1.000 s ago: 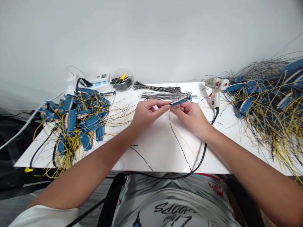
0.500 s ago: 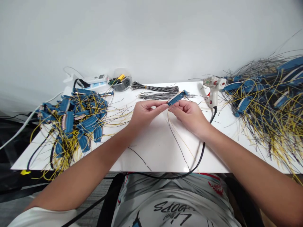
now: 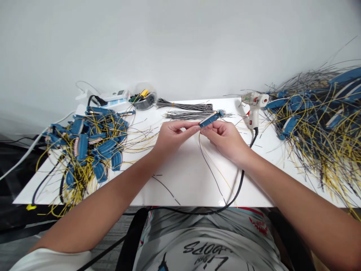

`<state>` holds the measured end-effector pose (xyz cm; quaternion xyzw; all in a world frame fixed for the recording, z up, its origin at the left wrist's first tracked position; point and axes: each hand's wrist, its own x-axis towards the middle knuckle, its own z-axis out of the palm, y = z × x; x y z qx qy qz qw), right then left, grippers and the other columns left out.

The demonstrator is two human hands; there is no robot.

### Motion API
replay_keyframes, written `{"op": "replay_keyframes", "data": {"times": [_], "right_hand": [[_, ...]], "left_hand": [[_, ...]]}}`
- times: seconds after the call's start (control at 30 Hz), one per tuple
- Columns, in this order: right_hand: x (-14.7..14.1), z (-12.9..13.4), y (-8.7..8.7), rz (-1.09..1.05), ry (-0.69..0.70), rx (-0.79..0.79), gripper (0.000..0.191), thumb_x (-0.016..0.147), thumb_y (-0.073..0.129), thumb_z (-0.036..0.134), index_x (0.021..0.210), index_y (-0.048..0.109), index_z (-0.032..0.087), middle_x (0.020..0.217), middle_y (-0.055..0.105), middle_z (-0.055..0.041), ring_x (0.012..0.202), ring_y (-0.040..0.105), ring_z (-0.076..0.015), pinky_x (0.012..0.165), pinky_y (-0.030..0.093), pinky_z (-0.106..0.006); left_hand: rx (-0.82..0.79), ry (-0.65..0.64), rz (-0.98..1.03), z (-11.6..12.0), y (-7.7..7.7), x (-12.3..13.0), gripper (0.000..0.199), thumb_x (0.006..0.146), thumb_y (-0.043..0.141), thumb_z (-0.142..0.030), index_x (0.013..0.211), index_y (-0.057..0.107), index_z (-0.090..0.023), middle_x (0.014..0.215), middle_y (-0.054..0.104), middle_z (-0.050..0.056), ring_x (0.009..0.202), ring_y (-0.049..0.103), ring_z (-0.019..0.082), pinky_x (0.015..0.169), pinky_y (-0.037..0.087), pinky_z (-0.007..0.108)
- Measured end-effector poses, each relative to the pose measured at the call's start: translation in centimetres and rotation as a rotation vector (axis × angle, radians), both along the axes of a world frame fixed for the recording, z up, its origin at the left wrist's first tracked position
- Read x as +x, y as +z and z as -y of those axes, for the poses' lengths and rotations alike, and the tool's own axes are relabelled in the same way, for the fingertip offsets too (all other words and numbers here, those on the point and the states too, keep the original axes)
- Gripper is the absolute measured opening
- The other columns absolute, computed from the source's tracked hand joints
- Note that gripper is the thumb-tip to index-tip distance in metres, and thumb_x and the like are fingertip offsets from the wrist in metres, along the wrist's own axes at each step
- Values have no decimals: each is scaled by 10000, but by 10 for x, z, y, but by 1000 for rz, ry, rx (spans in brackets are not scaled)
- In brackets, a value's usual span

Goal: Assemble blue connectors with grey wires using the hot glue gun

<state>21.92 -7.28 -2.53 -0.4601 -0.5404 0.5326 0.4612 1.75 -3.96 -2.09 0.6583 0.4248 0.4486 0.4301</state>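
One blue part is in your grip in the head view, slanting away to the right: your right hand holds it, and your left hand pinches narrowly at its left end. Two wires trail from the grip towards you, a black wire and a yellow wire. Just beyond your grip lie two wire bundles; to its right, one glue gun, its black cord passing under your right forearm. On the table, left of the grip, sits one tangled heap of blue pieces, with another heap far right, both too jumbled to count. Beyond and left stand one power strip and one clear tub.
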Motion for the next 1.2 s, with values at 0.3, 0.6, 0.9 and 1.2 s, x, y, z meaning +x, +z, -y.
{"op": "replay_keyframes", "data": {"times": [0.3,0.6,0.9,1.2], "right_hand": [[0,2,4,-3,-1,-6,400,898,804,522,790,584,206,631,377,73,554,240,-85,528,170,-294],[-1,2,4,20,-11,-5,452,886,787,608,812,605,201,642,395,67,572,250,-95,528,170,-300],[-3,2,4,49,-21,-48,457,884,775,635,839,638,202,673,433,46,601,311,-114,540,212,-299],[-5,3,1,32,-5,-68,481,927,725,635,774,546,216,668,369,48,617,304,-122,551,216,-298]], "left_hand": [[-11,-19,11,-1,-1,-2,313,820,891,-469,1057,887,-265,1071,848,75,868,755,189,587,486,245],[30,-14,-31,0,1,-3,284,841,876,-464,1057,886,-280,1077,849,65,891,764,198,670,544,273],[141,-8,-107,1,9,-7,189,876,846,-394,1027,887,-287,933,839,60,848,713,186,641,498,280],[142,-46,-90,1,10,-10,179,901,825,-355,1053,885,-283,906,825,64,821,684,177,646,515,279]]}}
